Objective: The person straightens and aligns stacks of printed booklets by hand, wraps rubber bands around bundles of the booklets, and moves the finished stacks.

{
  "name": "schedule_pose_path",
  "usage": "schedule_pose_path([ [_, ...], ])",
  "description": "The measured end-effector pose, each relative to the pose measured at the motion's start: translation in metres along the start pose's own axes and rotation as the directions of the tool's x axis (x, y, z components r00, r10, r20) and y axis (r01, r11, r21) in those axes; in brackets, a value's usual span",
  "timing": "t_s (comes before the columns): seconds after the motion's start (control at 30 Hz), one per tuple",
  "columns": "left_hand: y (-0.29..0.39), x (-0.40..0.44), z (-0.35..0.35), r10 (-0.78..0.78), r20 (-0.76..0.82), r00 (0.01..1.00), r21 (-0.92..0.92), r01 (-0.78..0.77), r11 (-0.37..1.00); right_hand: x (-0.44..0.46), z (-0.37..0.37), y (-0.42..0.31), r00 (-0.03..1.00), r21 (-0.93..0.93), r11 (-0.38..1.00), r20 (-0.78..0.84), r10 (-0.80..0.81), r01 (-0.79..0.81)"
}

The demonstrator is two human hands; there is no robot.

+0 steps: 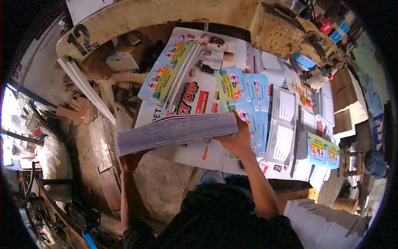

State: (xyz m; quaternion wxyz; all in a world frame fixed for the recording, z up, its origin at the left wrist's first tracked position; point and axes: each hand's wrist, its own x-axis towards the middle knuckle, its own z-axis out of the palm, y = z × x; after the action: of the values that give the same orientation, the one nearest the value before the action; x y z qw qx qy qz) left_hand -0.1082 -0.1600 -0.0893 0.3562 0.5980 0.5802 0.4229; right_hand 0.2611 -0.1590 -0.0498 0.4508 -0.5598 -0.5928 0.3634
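A thick stack of booklets (178, 129) is held up in front of me, its layered edges facing the camera. My left hand (133, 159) grips its left end from below, with the fingers mostly hidden under it. At the right end, my right hand (235, 140) is wrapped round the corner. Beyond the stack, a pile of blue and yellow printed booklets (169, 74) lies on the table's left side. More booklets (234, 89) with the same colourful cover are fanned out just past my right hand.
Printed poster sheets (209, 99) cover the table. Grey-white printed booklets (282, 120) and another colourful pile (317, 149) lie to the right. A curved machine frame marked 12 (81, 39) rises behind the table. A white paper stack (319, 224) stands at lower right.
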Motion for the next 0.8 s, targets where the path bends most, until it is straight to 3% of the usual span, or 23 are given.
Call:
schedule_pose_path([
  [0.07,-0.003,-0.005,0.006,-0.007,0.019,1.0,-0.002,0.007,1.0,-0.002,0.001,0.017,0.999,-0.222,0.974,0.021,0.041,-0.035],
  [0.1,-0.002,-0.004,0.006,-0.005,0.029,1.0,-0.01,0.005,1.0,-0.002,-0.004,0.008,0.999,-0.223,0.974,0.022,0.038,-0.032],
  [0.17,-0.002,-0.005,0.005,-0.001,0.044,0.999,-0.025,0.002,1.0,0.006,-0.019,-0.036,0.989,-0.074,0.989,0.084,-0.125,0.132],
  [0.23,-0.003,-0.007,0.003,-0.005,0.105,0.994,-0.034,0.009,0.999,0.006,-0.029,-0.085,0.945,-0.274,0.906,0.057,-0.321,0.324],
  [0.27,-0.004,-0.007,0.002,0.0,0.15,0.989,-0.036,0.005,0.999,0.007,-0.029,-0.11,0.945,-0.265,0.907,0.065,-0.322,0.327],
  [0.33,-0.007,-0.009,0.002,-0.019,0.264,0.964,-0.067,0.038,0.997,0.01,-0.019,-0.148,0.855,-0.461,0.726,0.179,-0.487,0.51],
  [0.37,-0.007,-0.008,0.002,-0.062,0.29,0.955,-0.137,0.106,0.985,0.01,-0.004,-0.136,0.854,-0.461,0.725,0.181,-0.488,0.512],
  [0.43,-0.006,-0.014,0.004,-0.25,0.231,0.94,-0.394,0.325,0.86,0.009,0.027,-0.099,0.769,-0.468,0.638,0.543,-0.338,0.611],
  [0.47,-0.003,-0.014,0.003,-0.249,0.229,0.941,-0.395,0.324,0.86,0.008,0.029,-0.099,0.768,-0.468,0.637,0.544,-0.339,0.613],
  [0.53,0.003,-0.005,0.004,-0.089,0.09,0.992,-0.218,0.107,0.97,0.014,0.03,-0.102,0.811,-0.695,0.431,0.552,-0.193,0.576],
  [0.57,0.005,-0.008,0.003,-0.016,0.052,0.999,-0.103,0.021,0.994,0.015,0.032,-0.104,0.811,-0.691,0.44,0.554,-0.186,0.573],
  [0.63,0.01,-0.002,0.002,0.173,-0.006,0.985,0.136,-0.17,0.976,0.033,0.033,-0.112,0.806,-0.741,0.32,0.553,-0.21,0.591],
  [0.67,0.012,-0.004,0.002,0.174,-0.006,0.985,0.141,-0.172,0.975,0.031,0.035,-0.108,0.806,-0.739,0.323,0.552,-0.214,0.591],
  [0.73,0.012,-0.008,0.002,0.124,0.031,0.992,0.212,-0.128,0.969,0.028,0.045,-0.091,0.738,-0.704,0.258,0.552,-0.388,0.662],
  [0.77,-0.027,-0.011,0.004,0.125,0.018,0.992,0.213,-0.126,0.969,0.022,0.046,-0.085,0.729,-0.698,0.251,0.559,-0.396,0.671],
  [0.8,-0.094,-0.01,0.01,0.002,-0.04,0.999,-0.192,-0.009,0.981,0.014,0.046,-0.079,0.759,-0.655,0.383,0.565,-0.325,0.652],
])
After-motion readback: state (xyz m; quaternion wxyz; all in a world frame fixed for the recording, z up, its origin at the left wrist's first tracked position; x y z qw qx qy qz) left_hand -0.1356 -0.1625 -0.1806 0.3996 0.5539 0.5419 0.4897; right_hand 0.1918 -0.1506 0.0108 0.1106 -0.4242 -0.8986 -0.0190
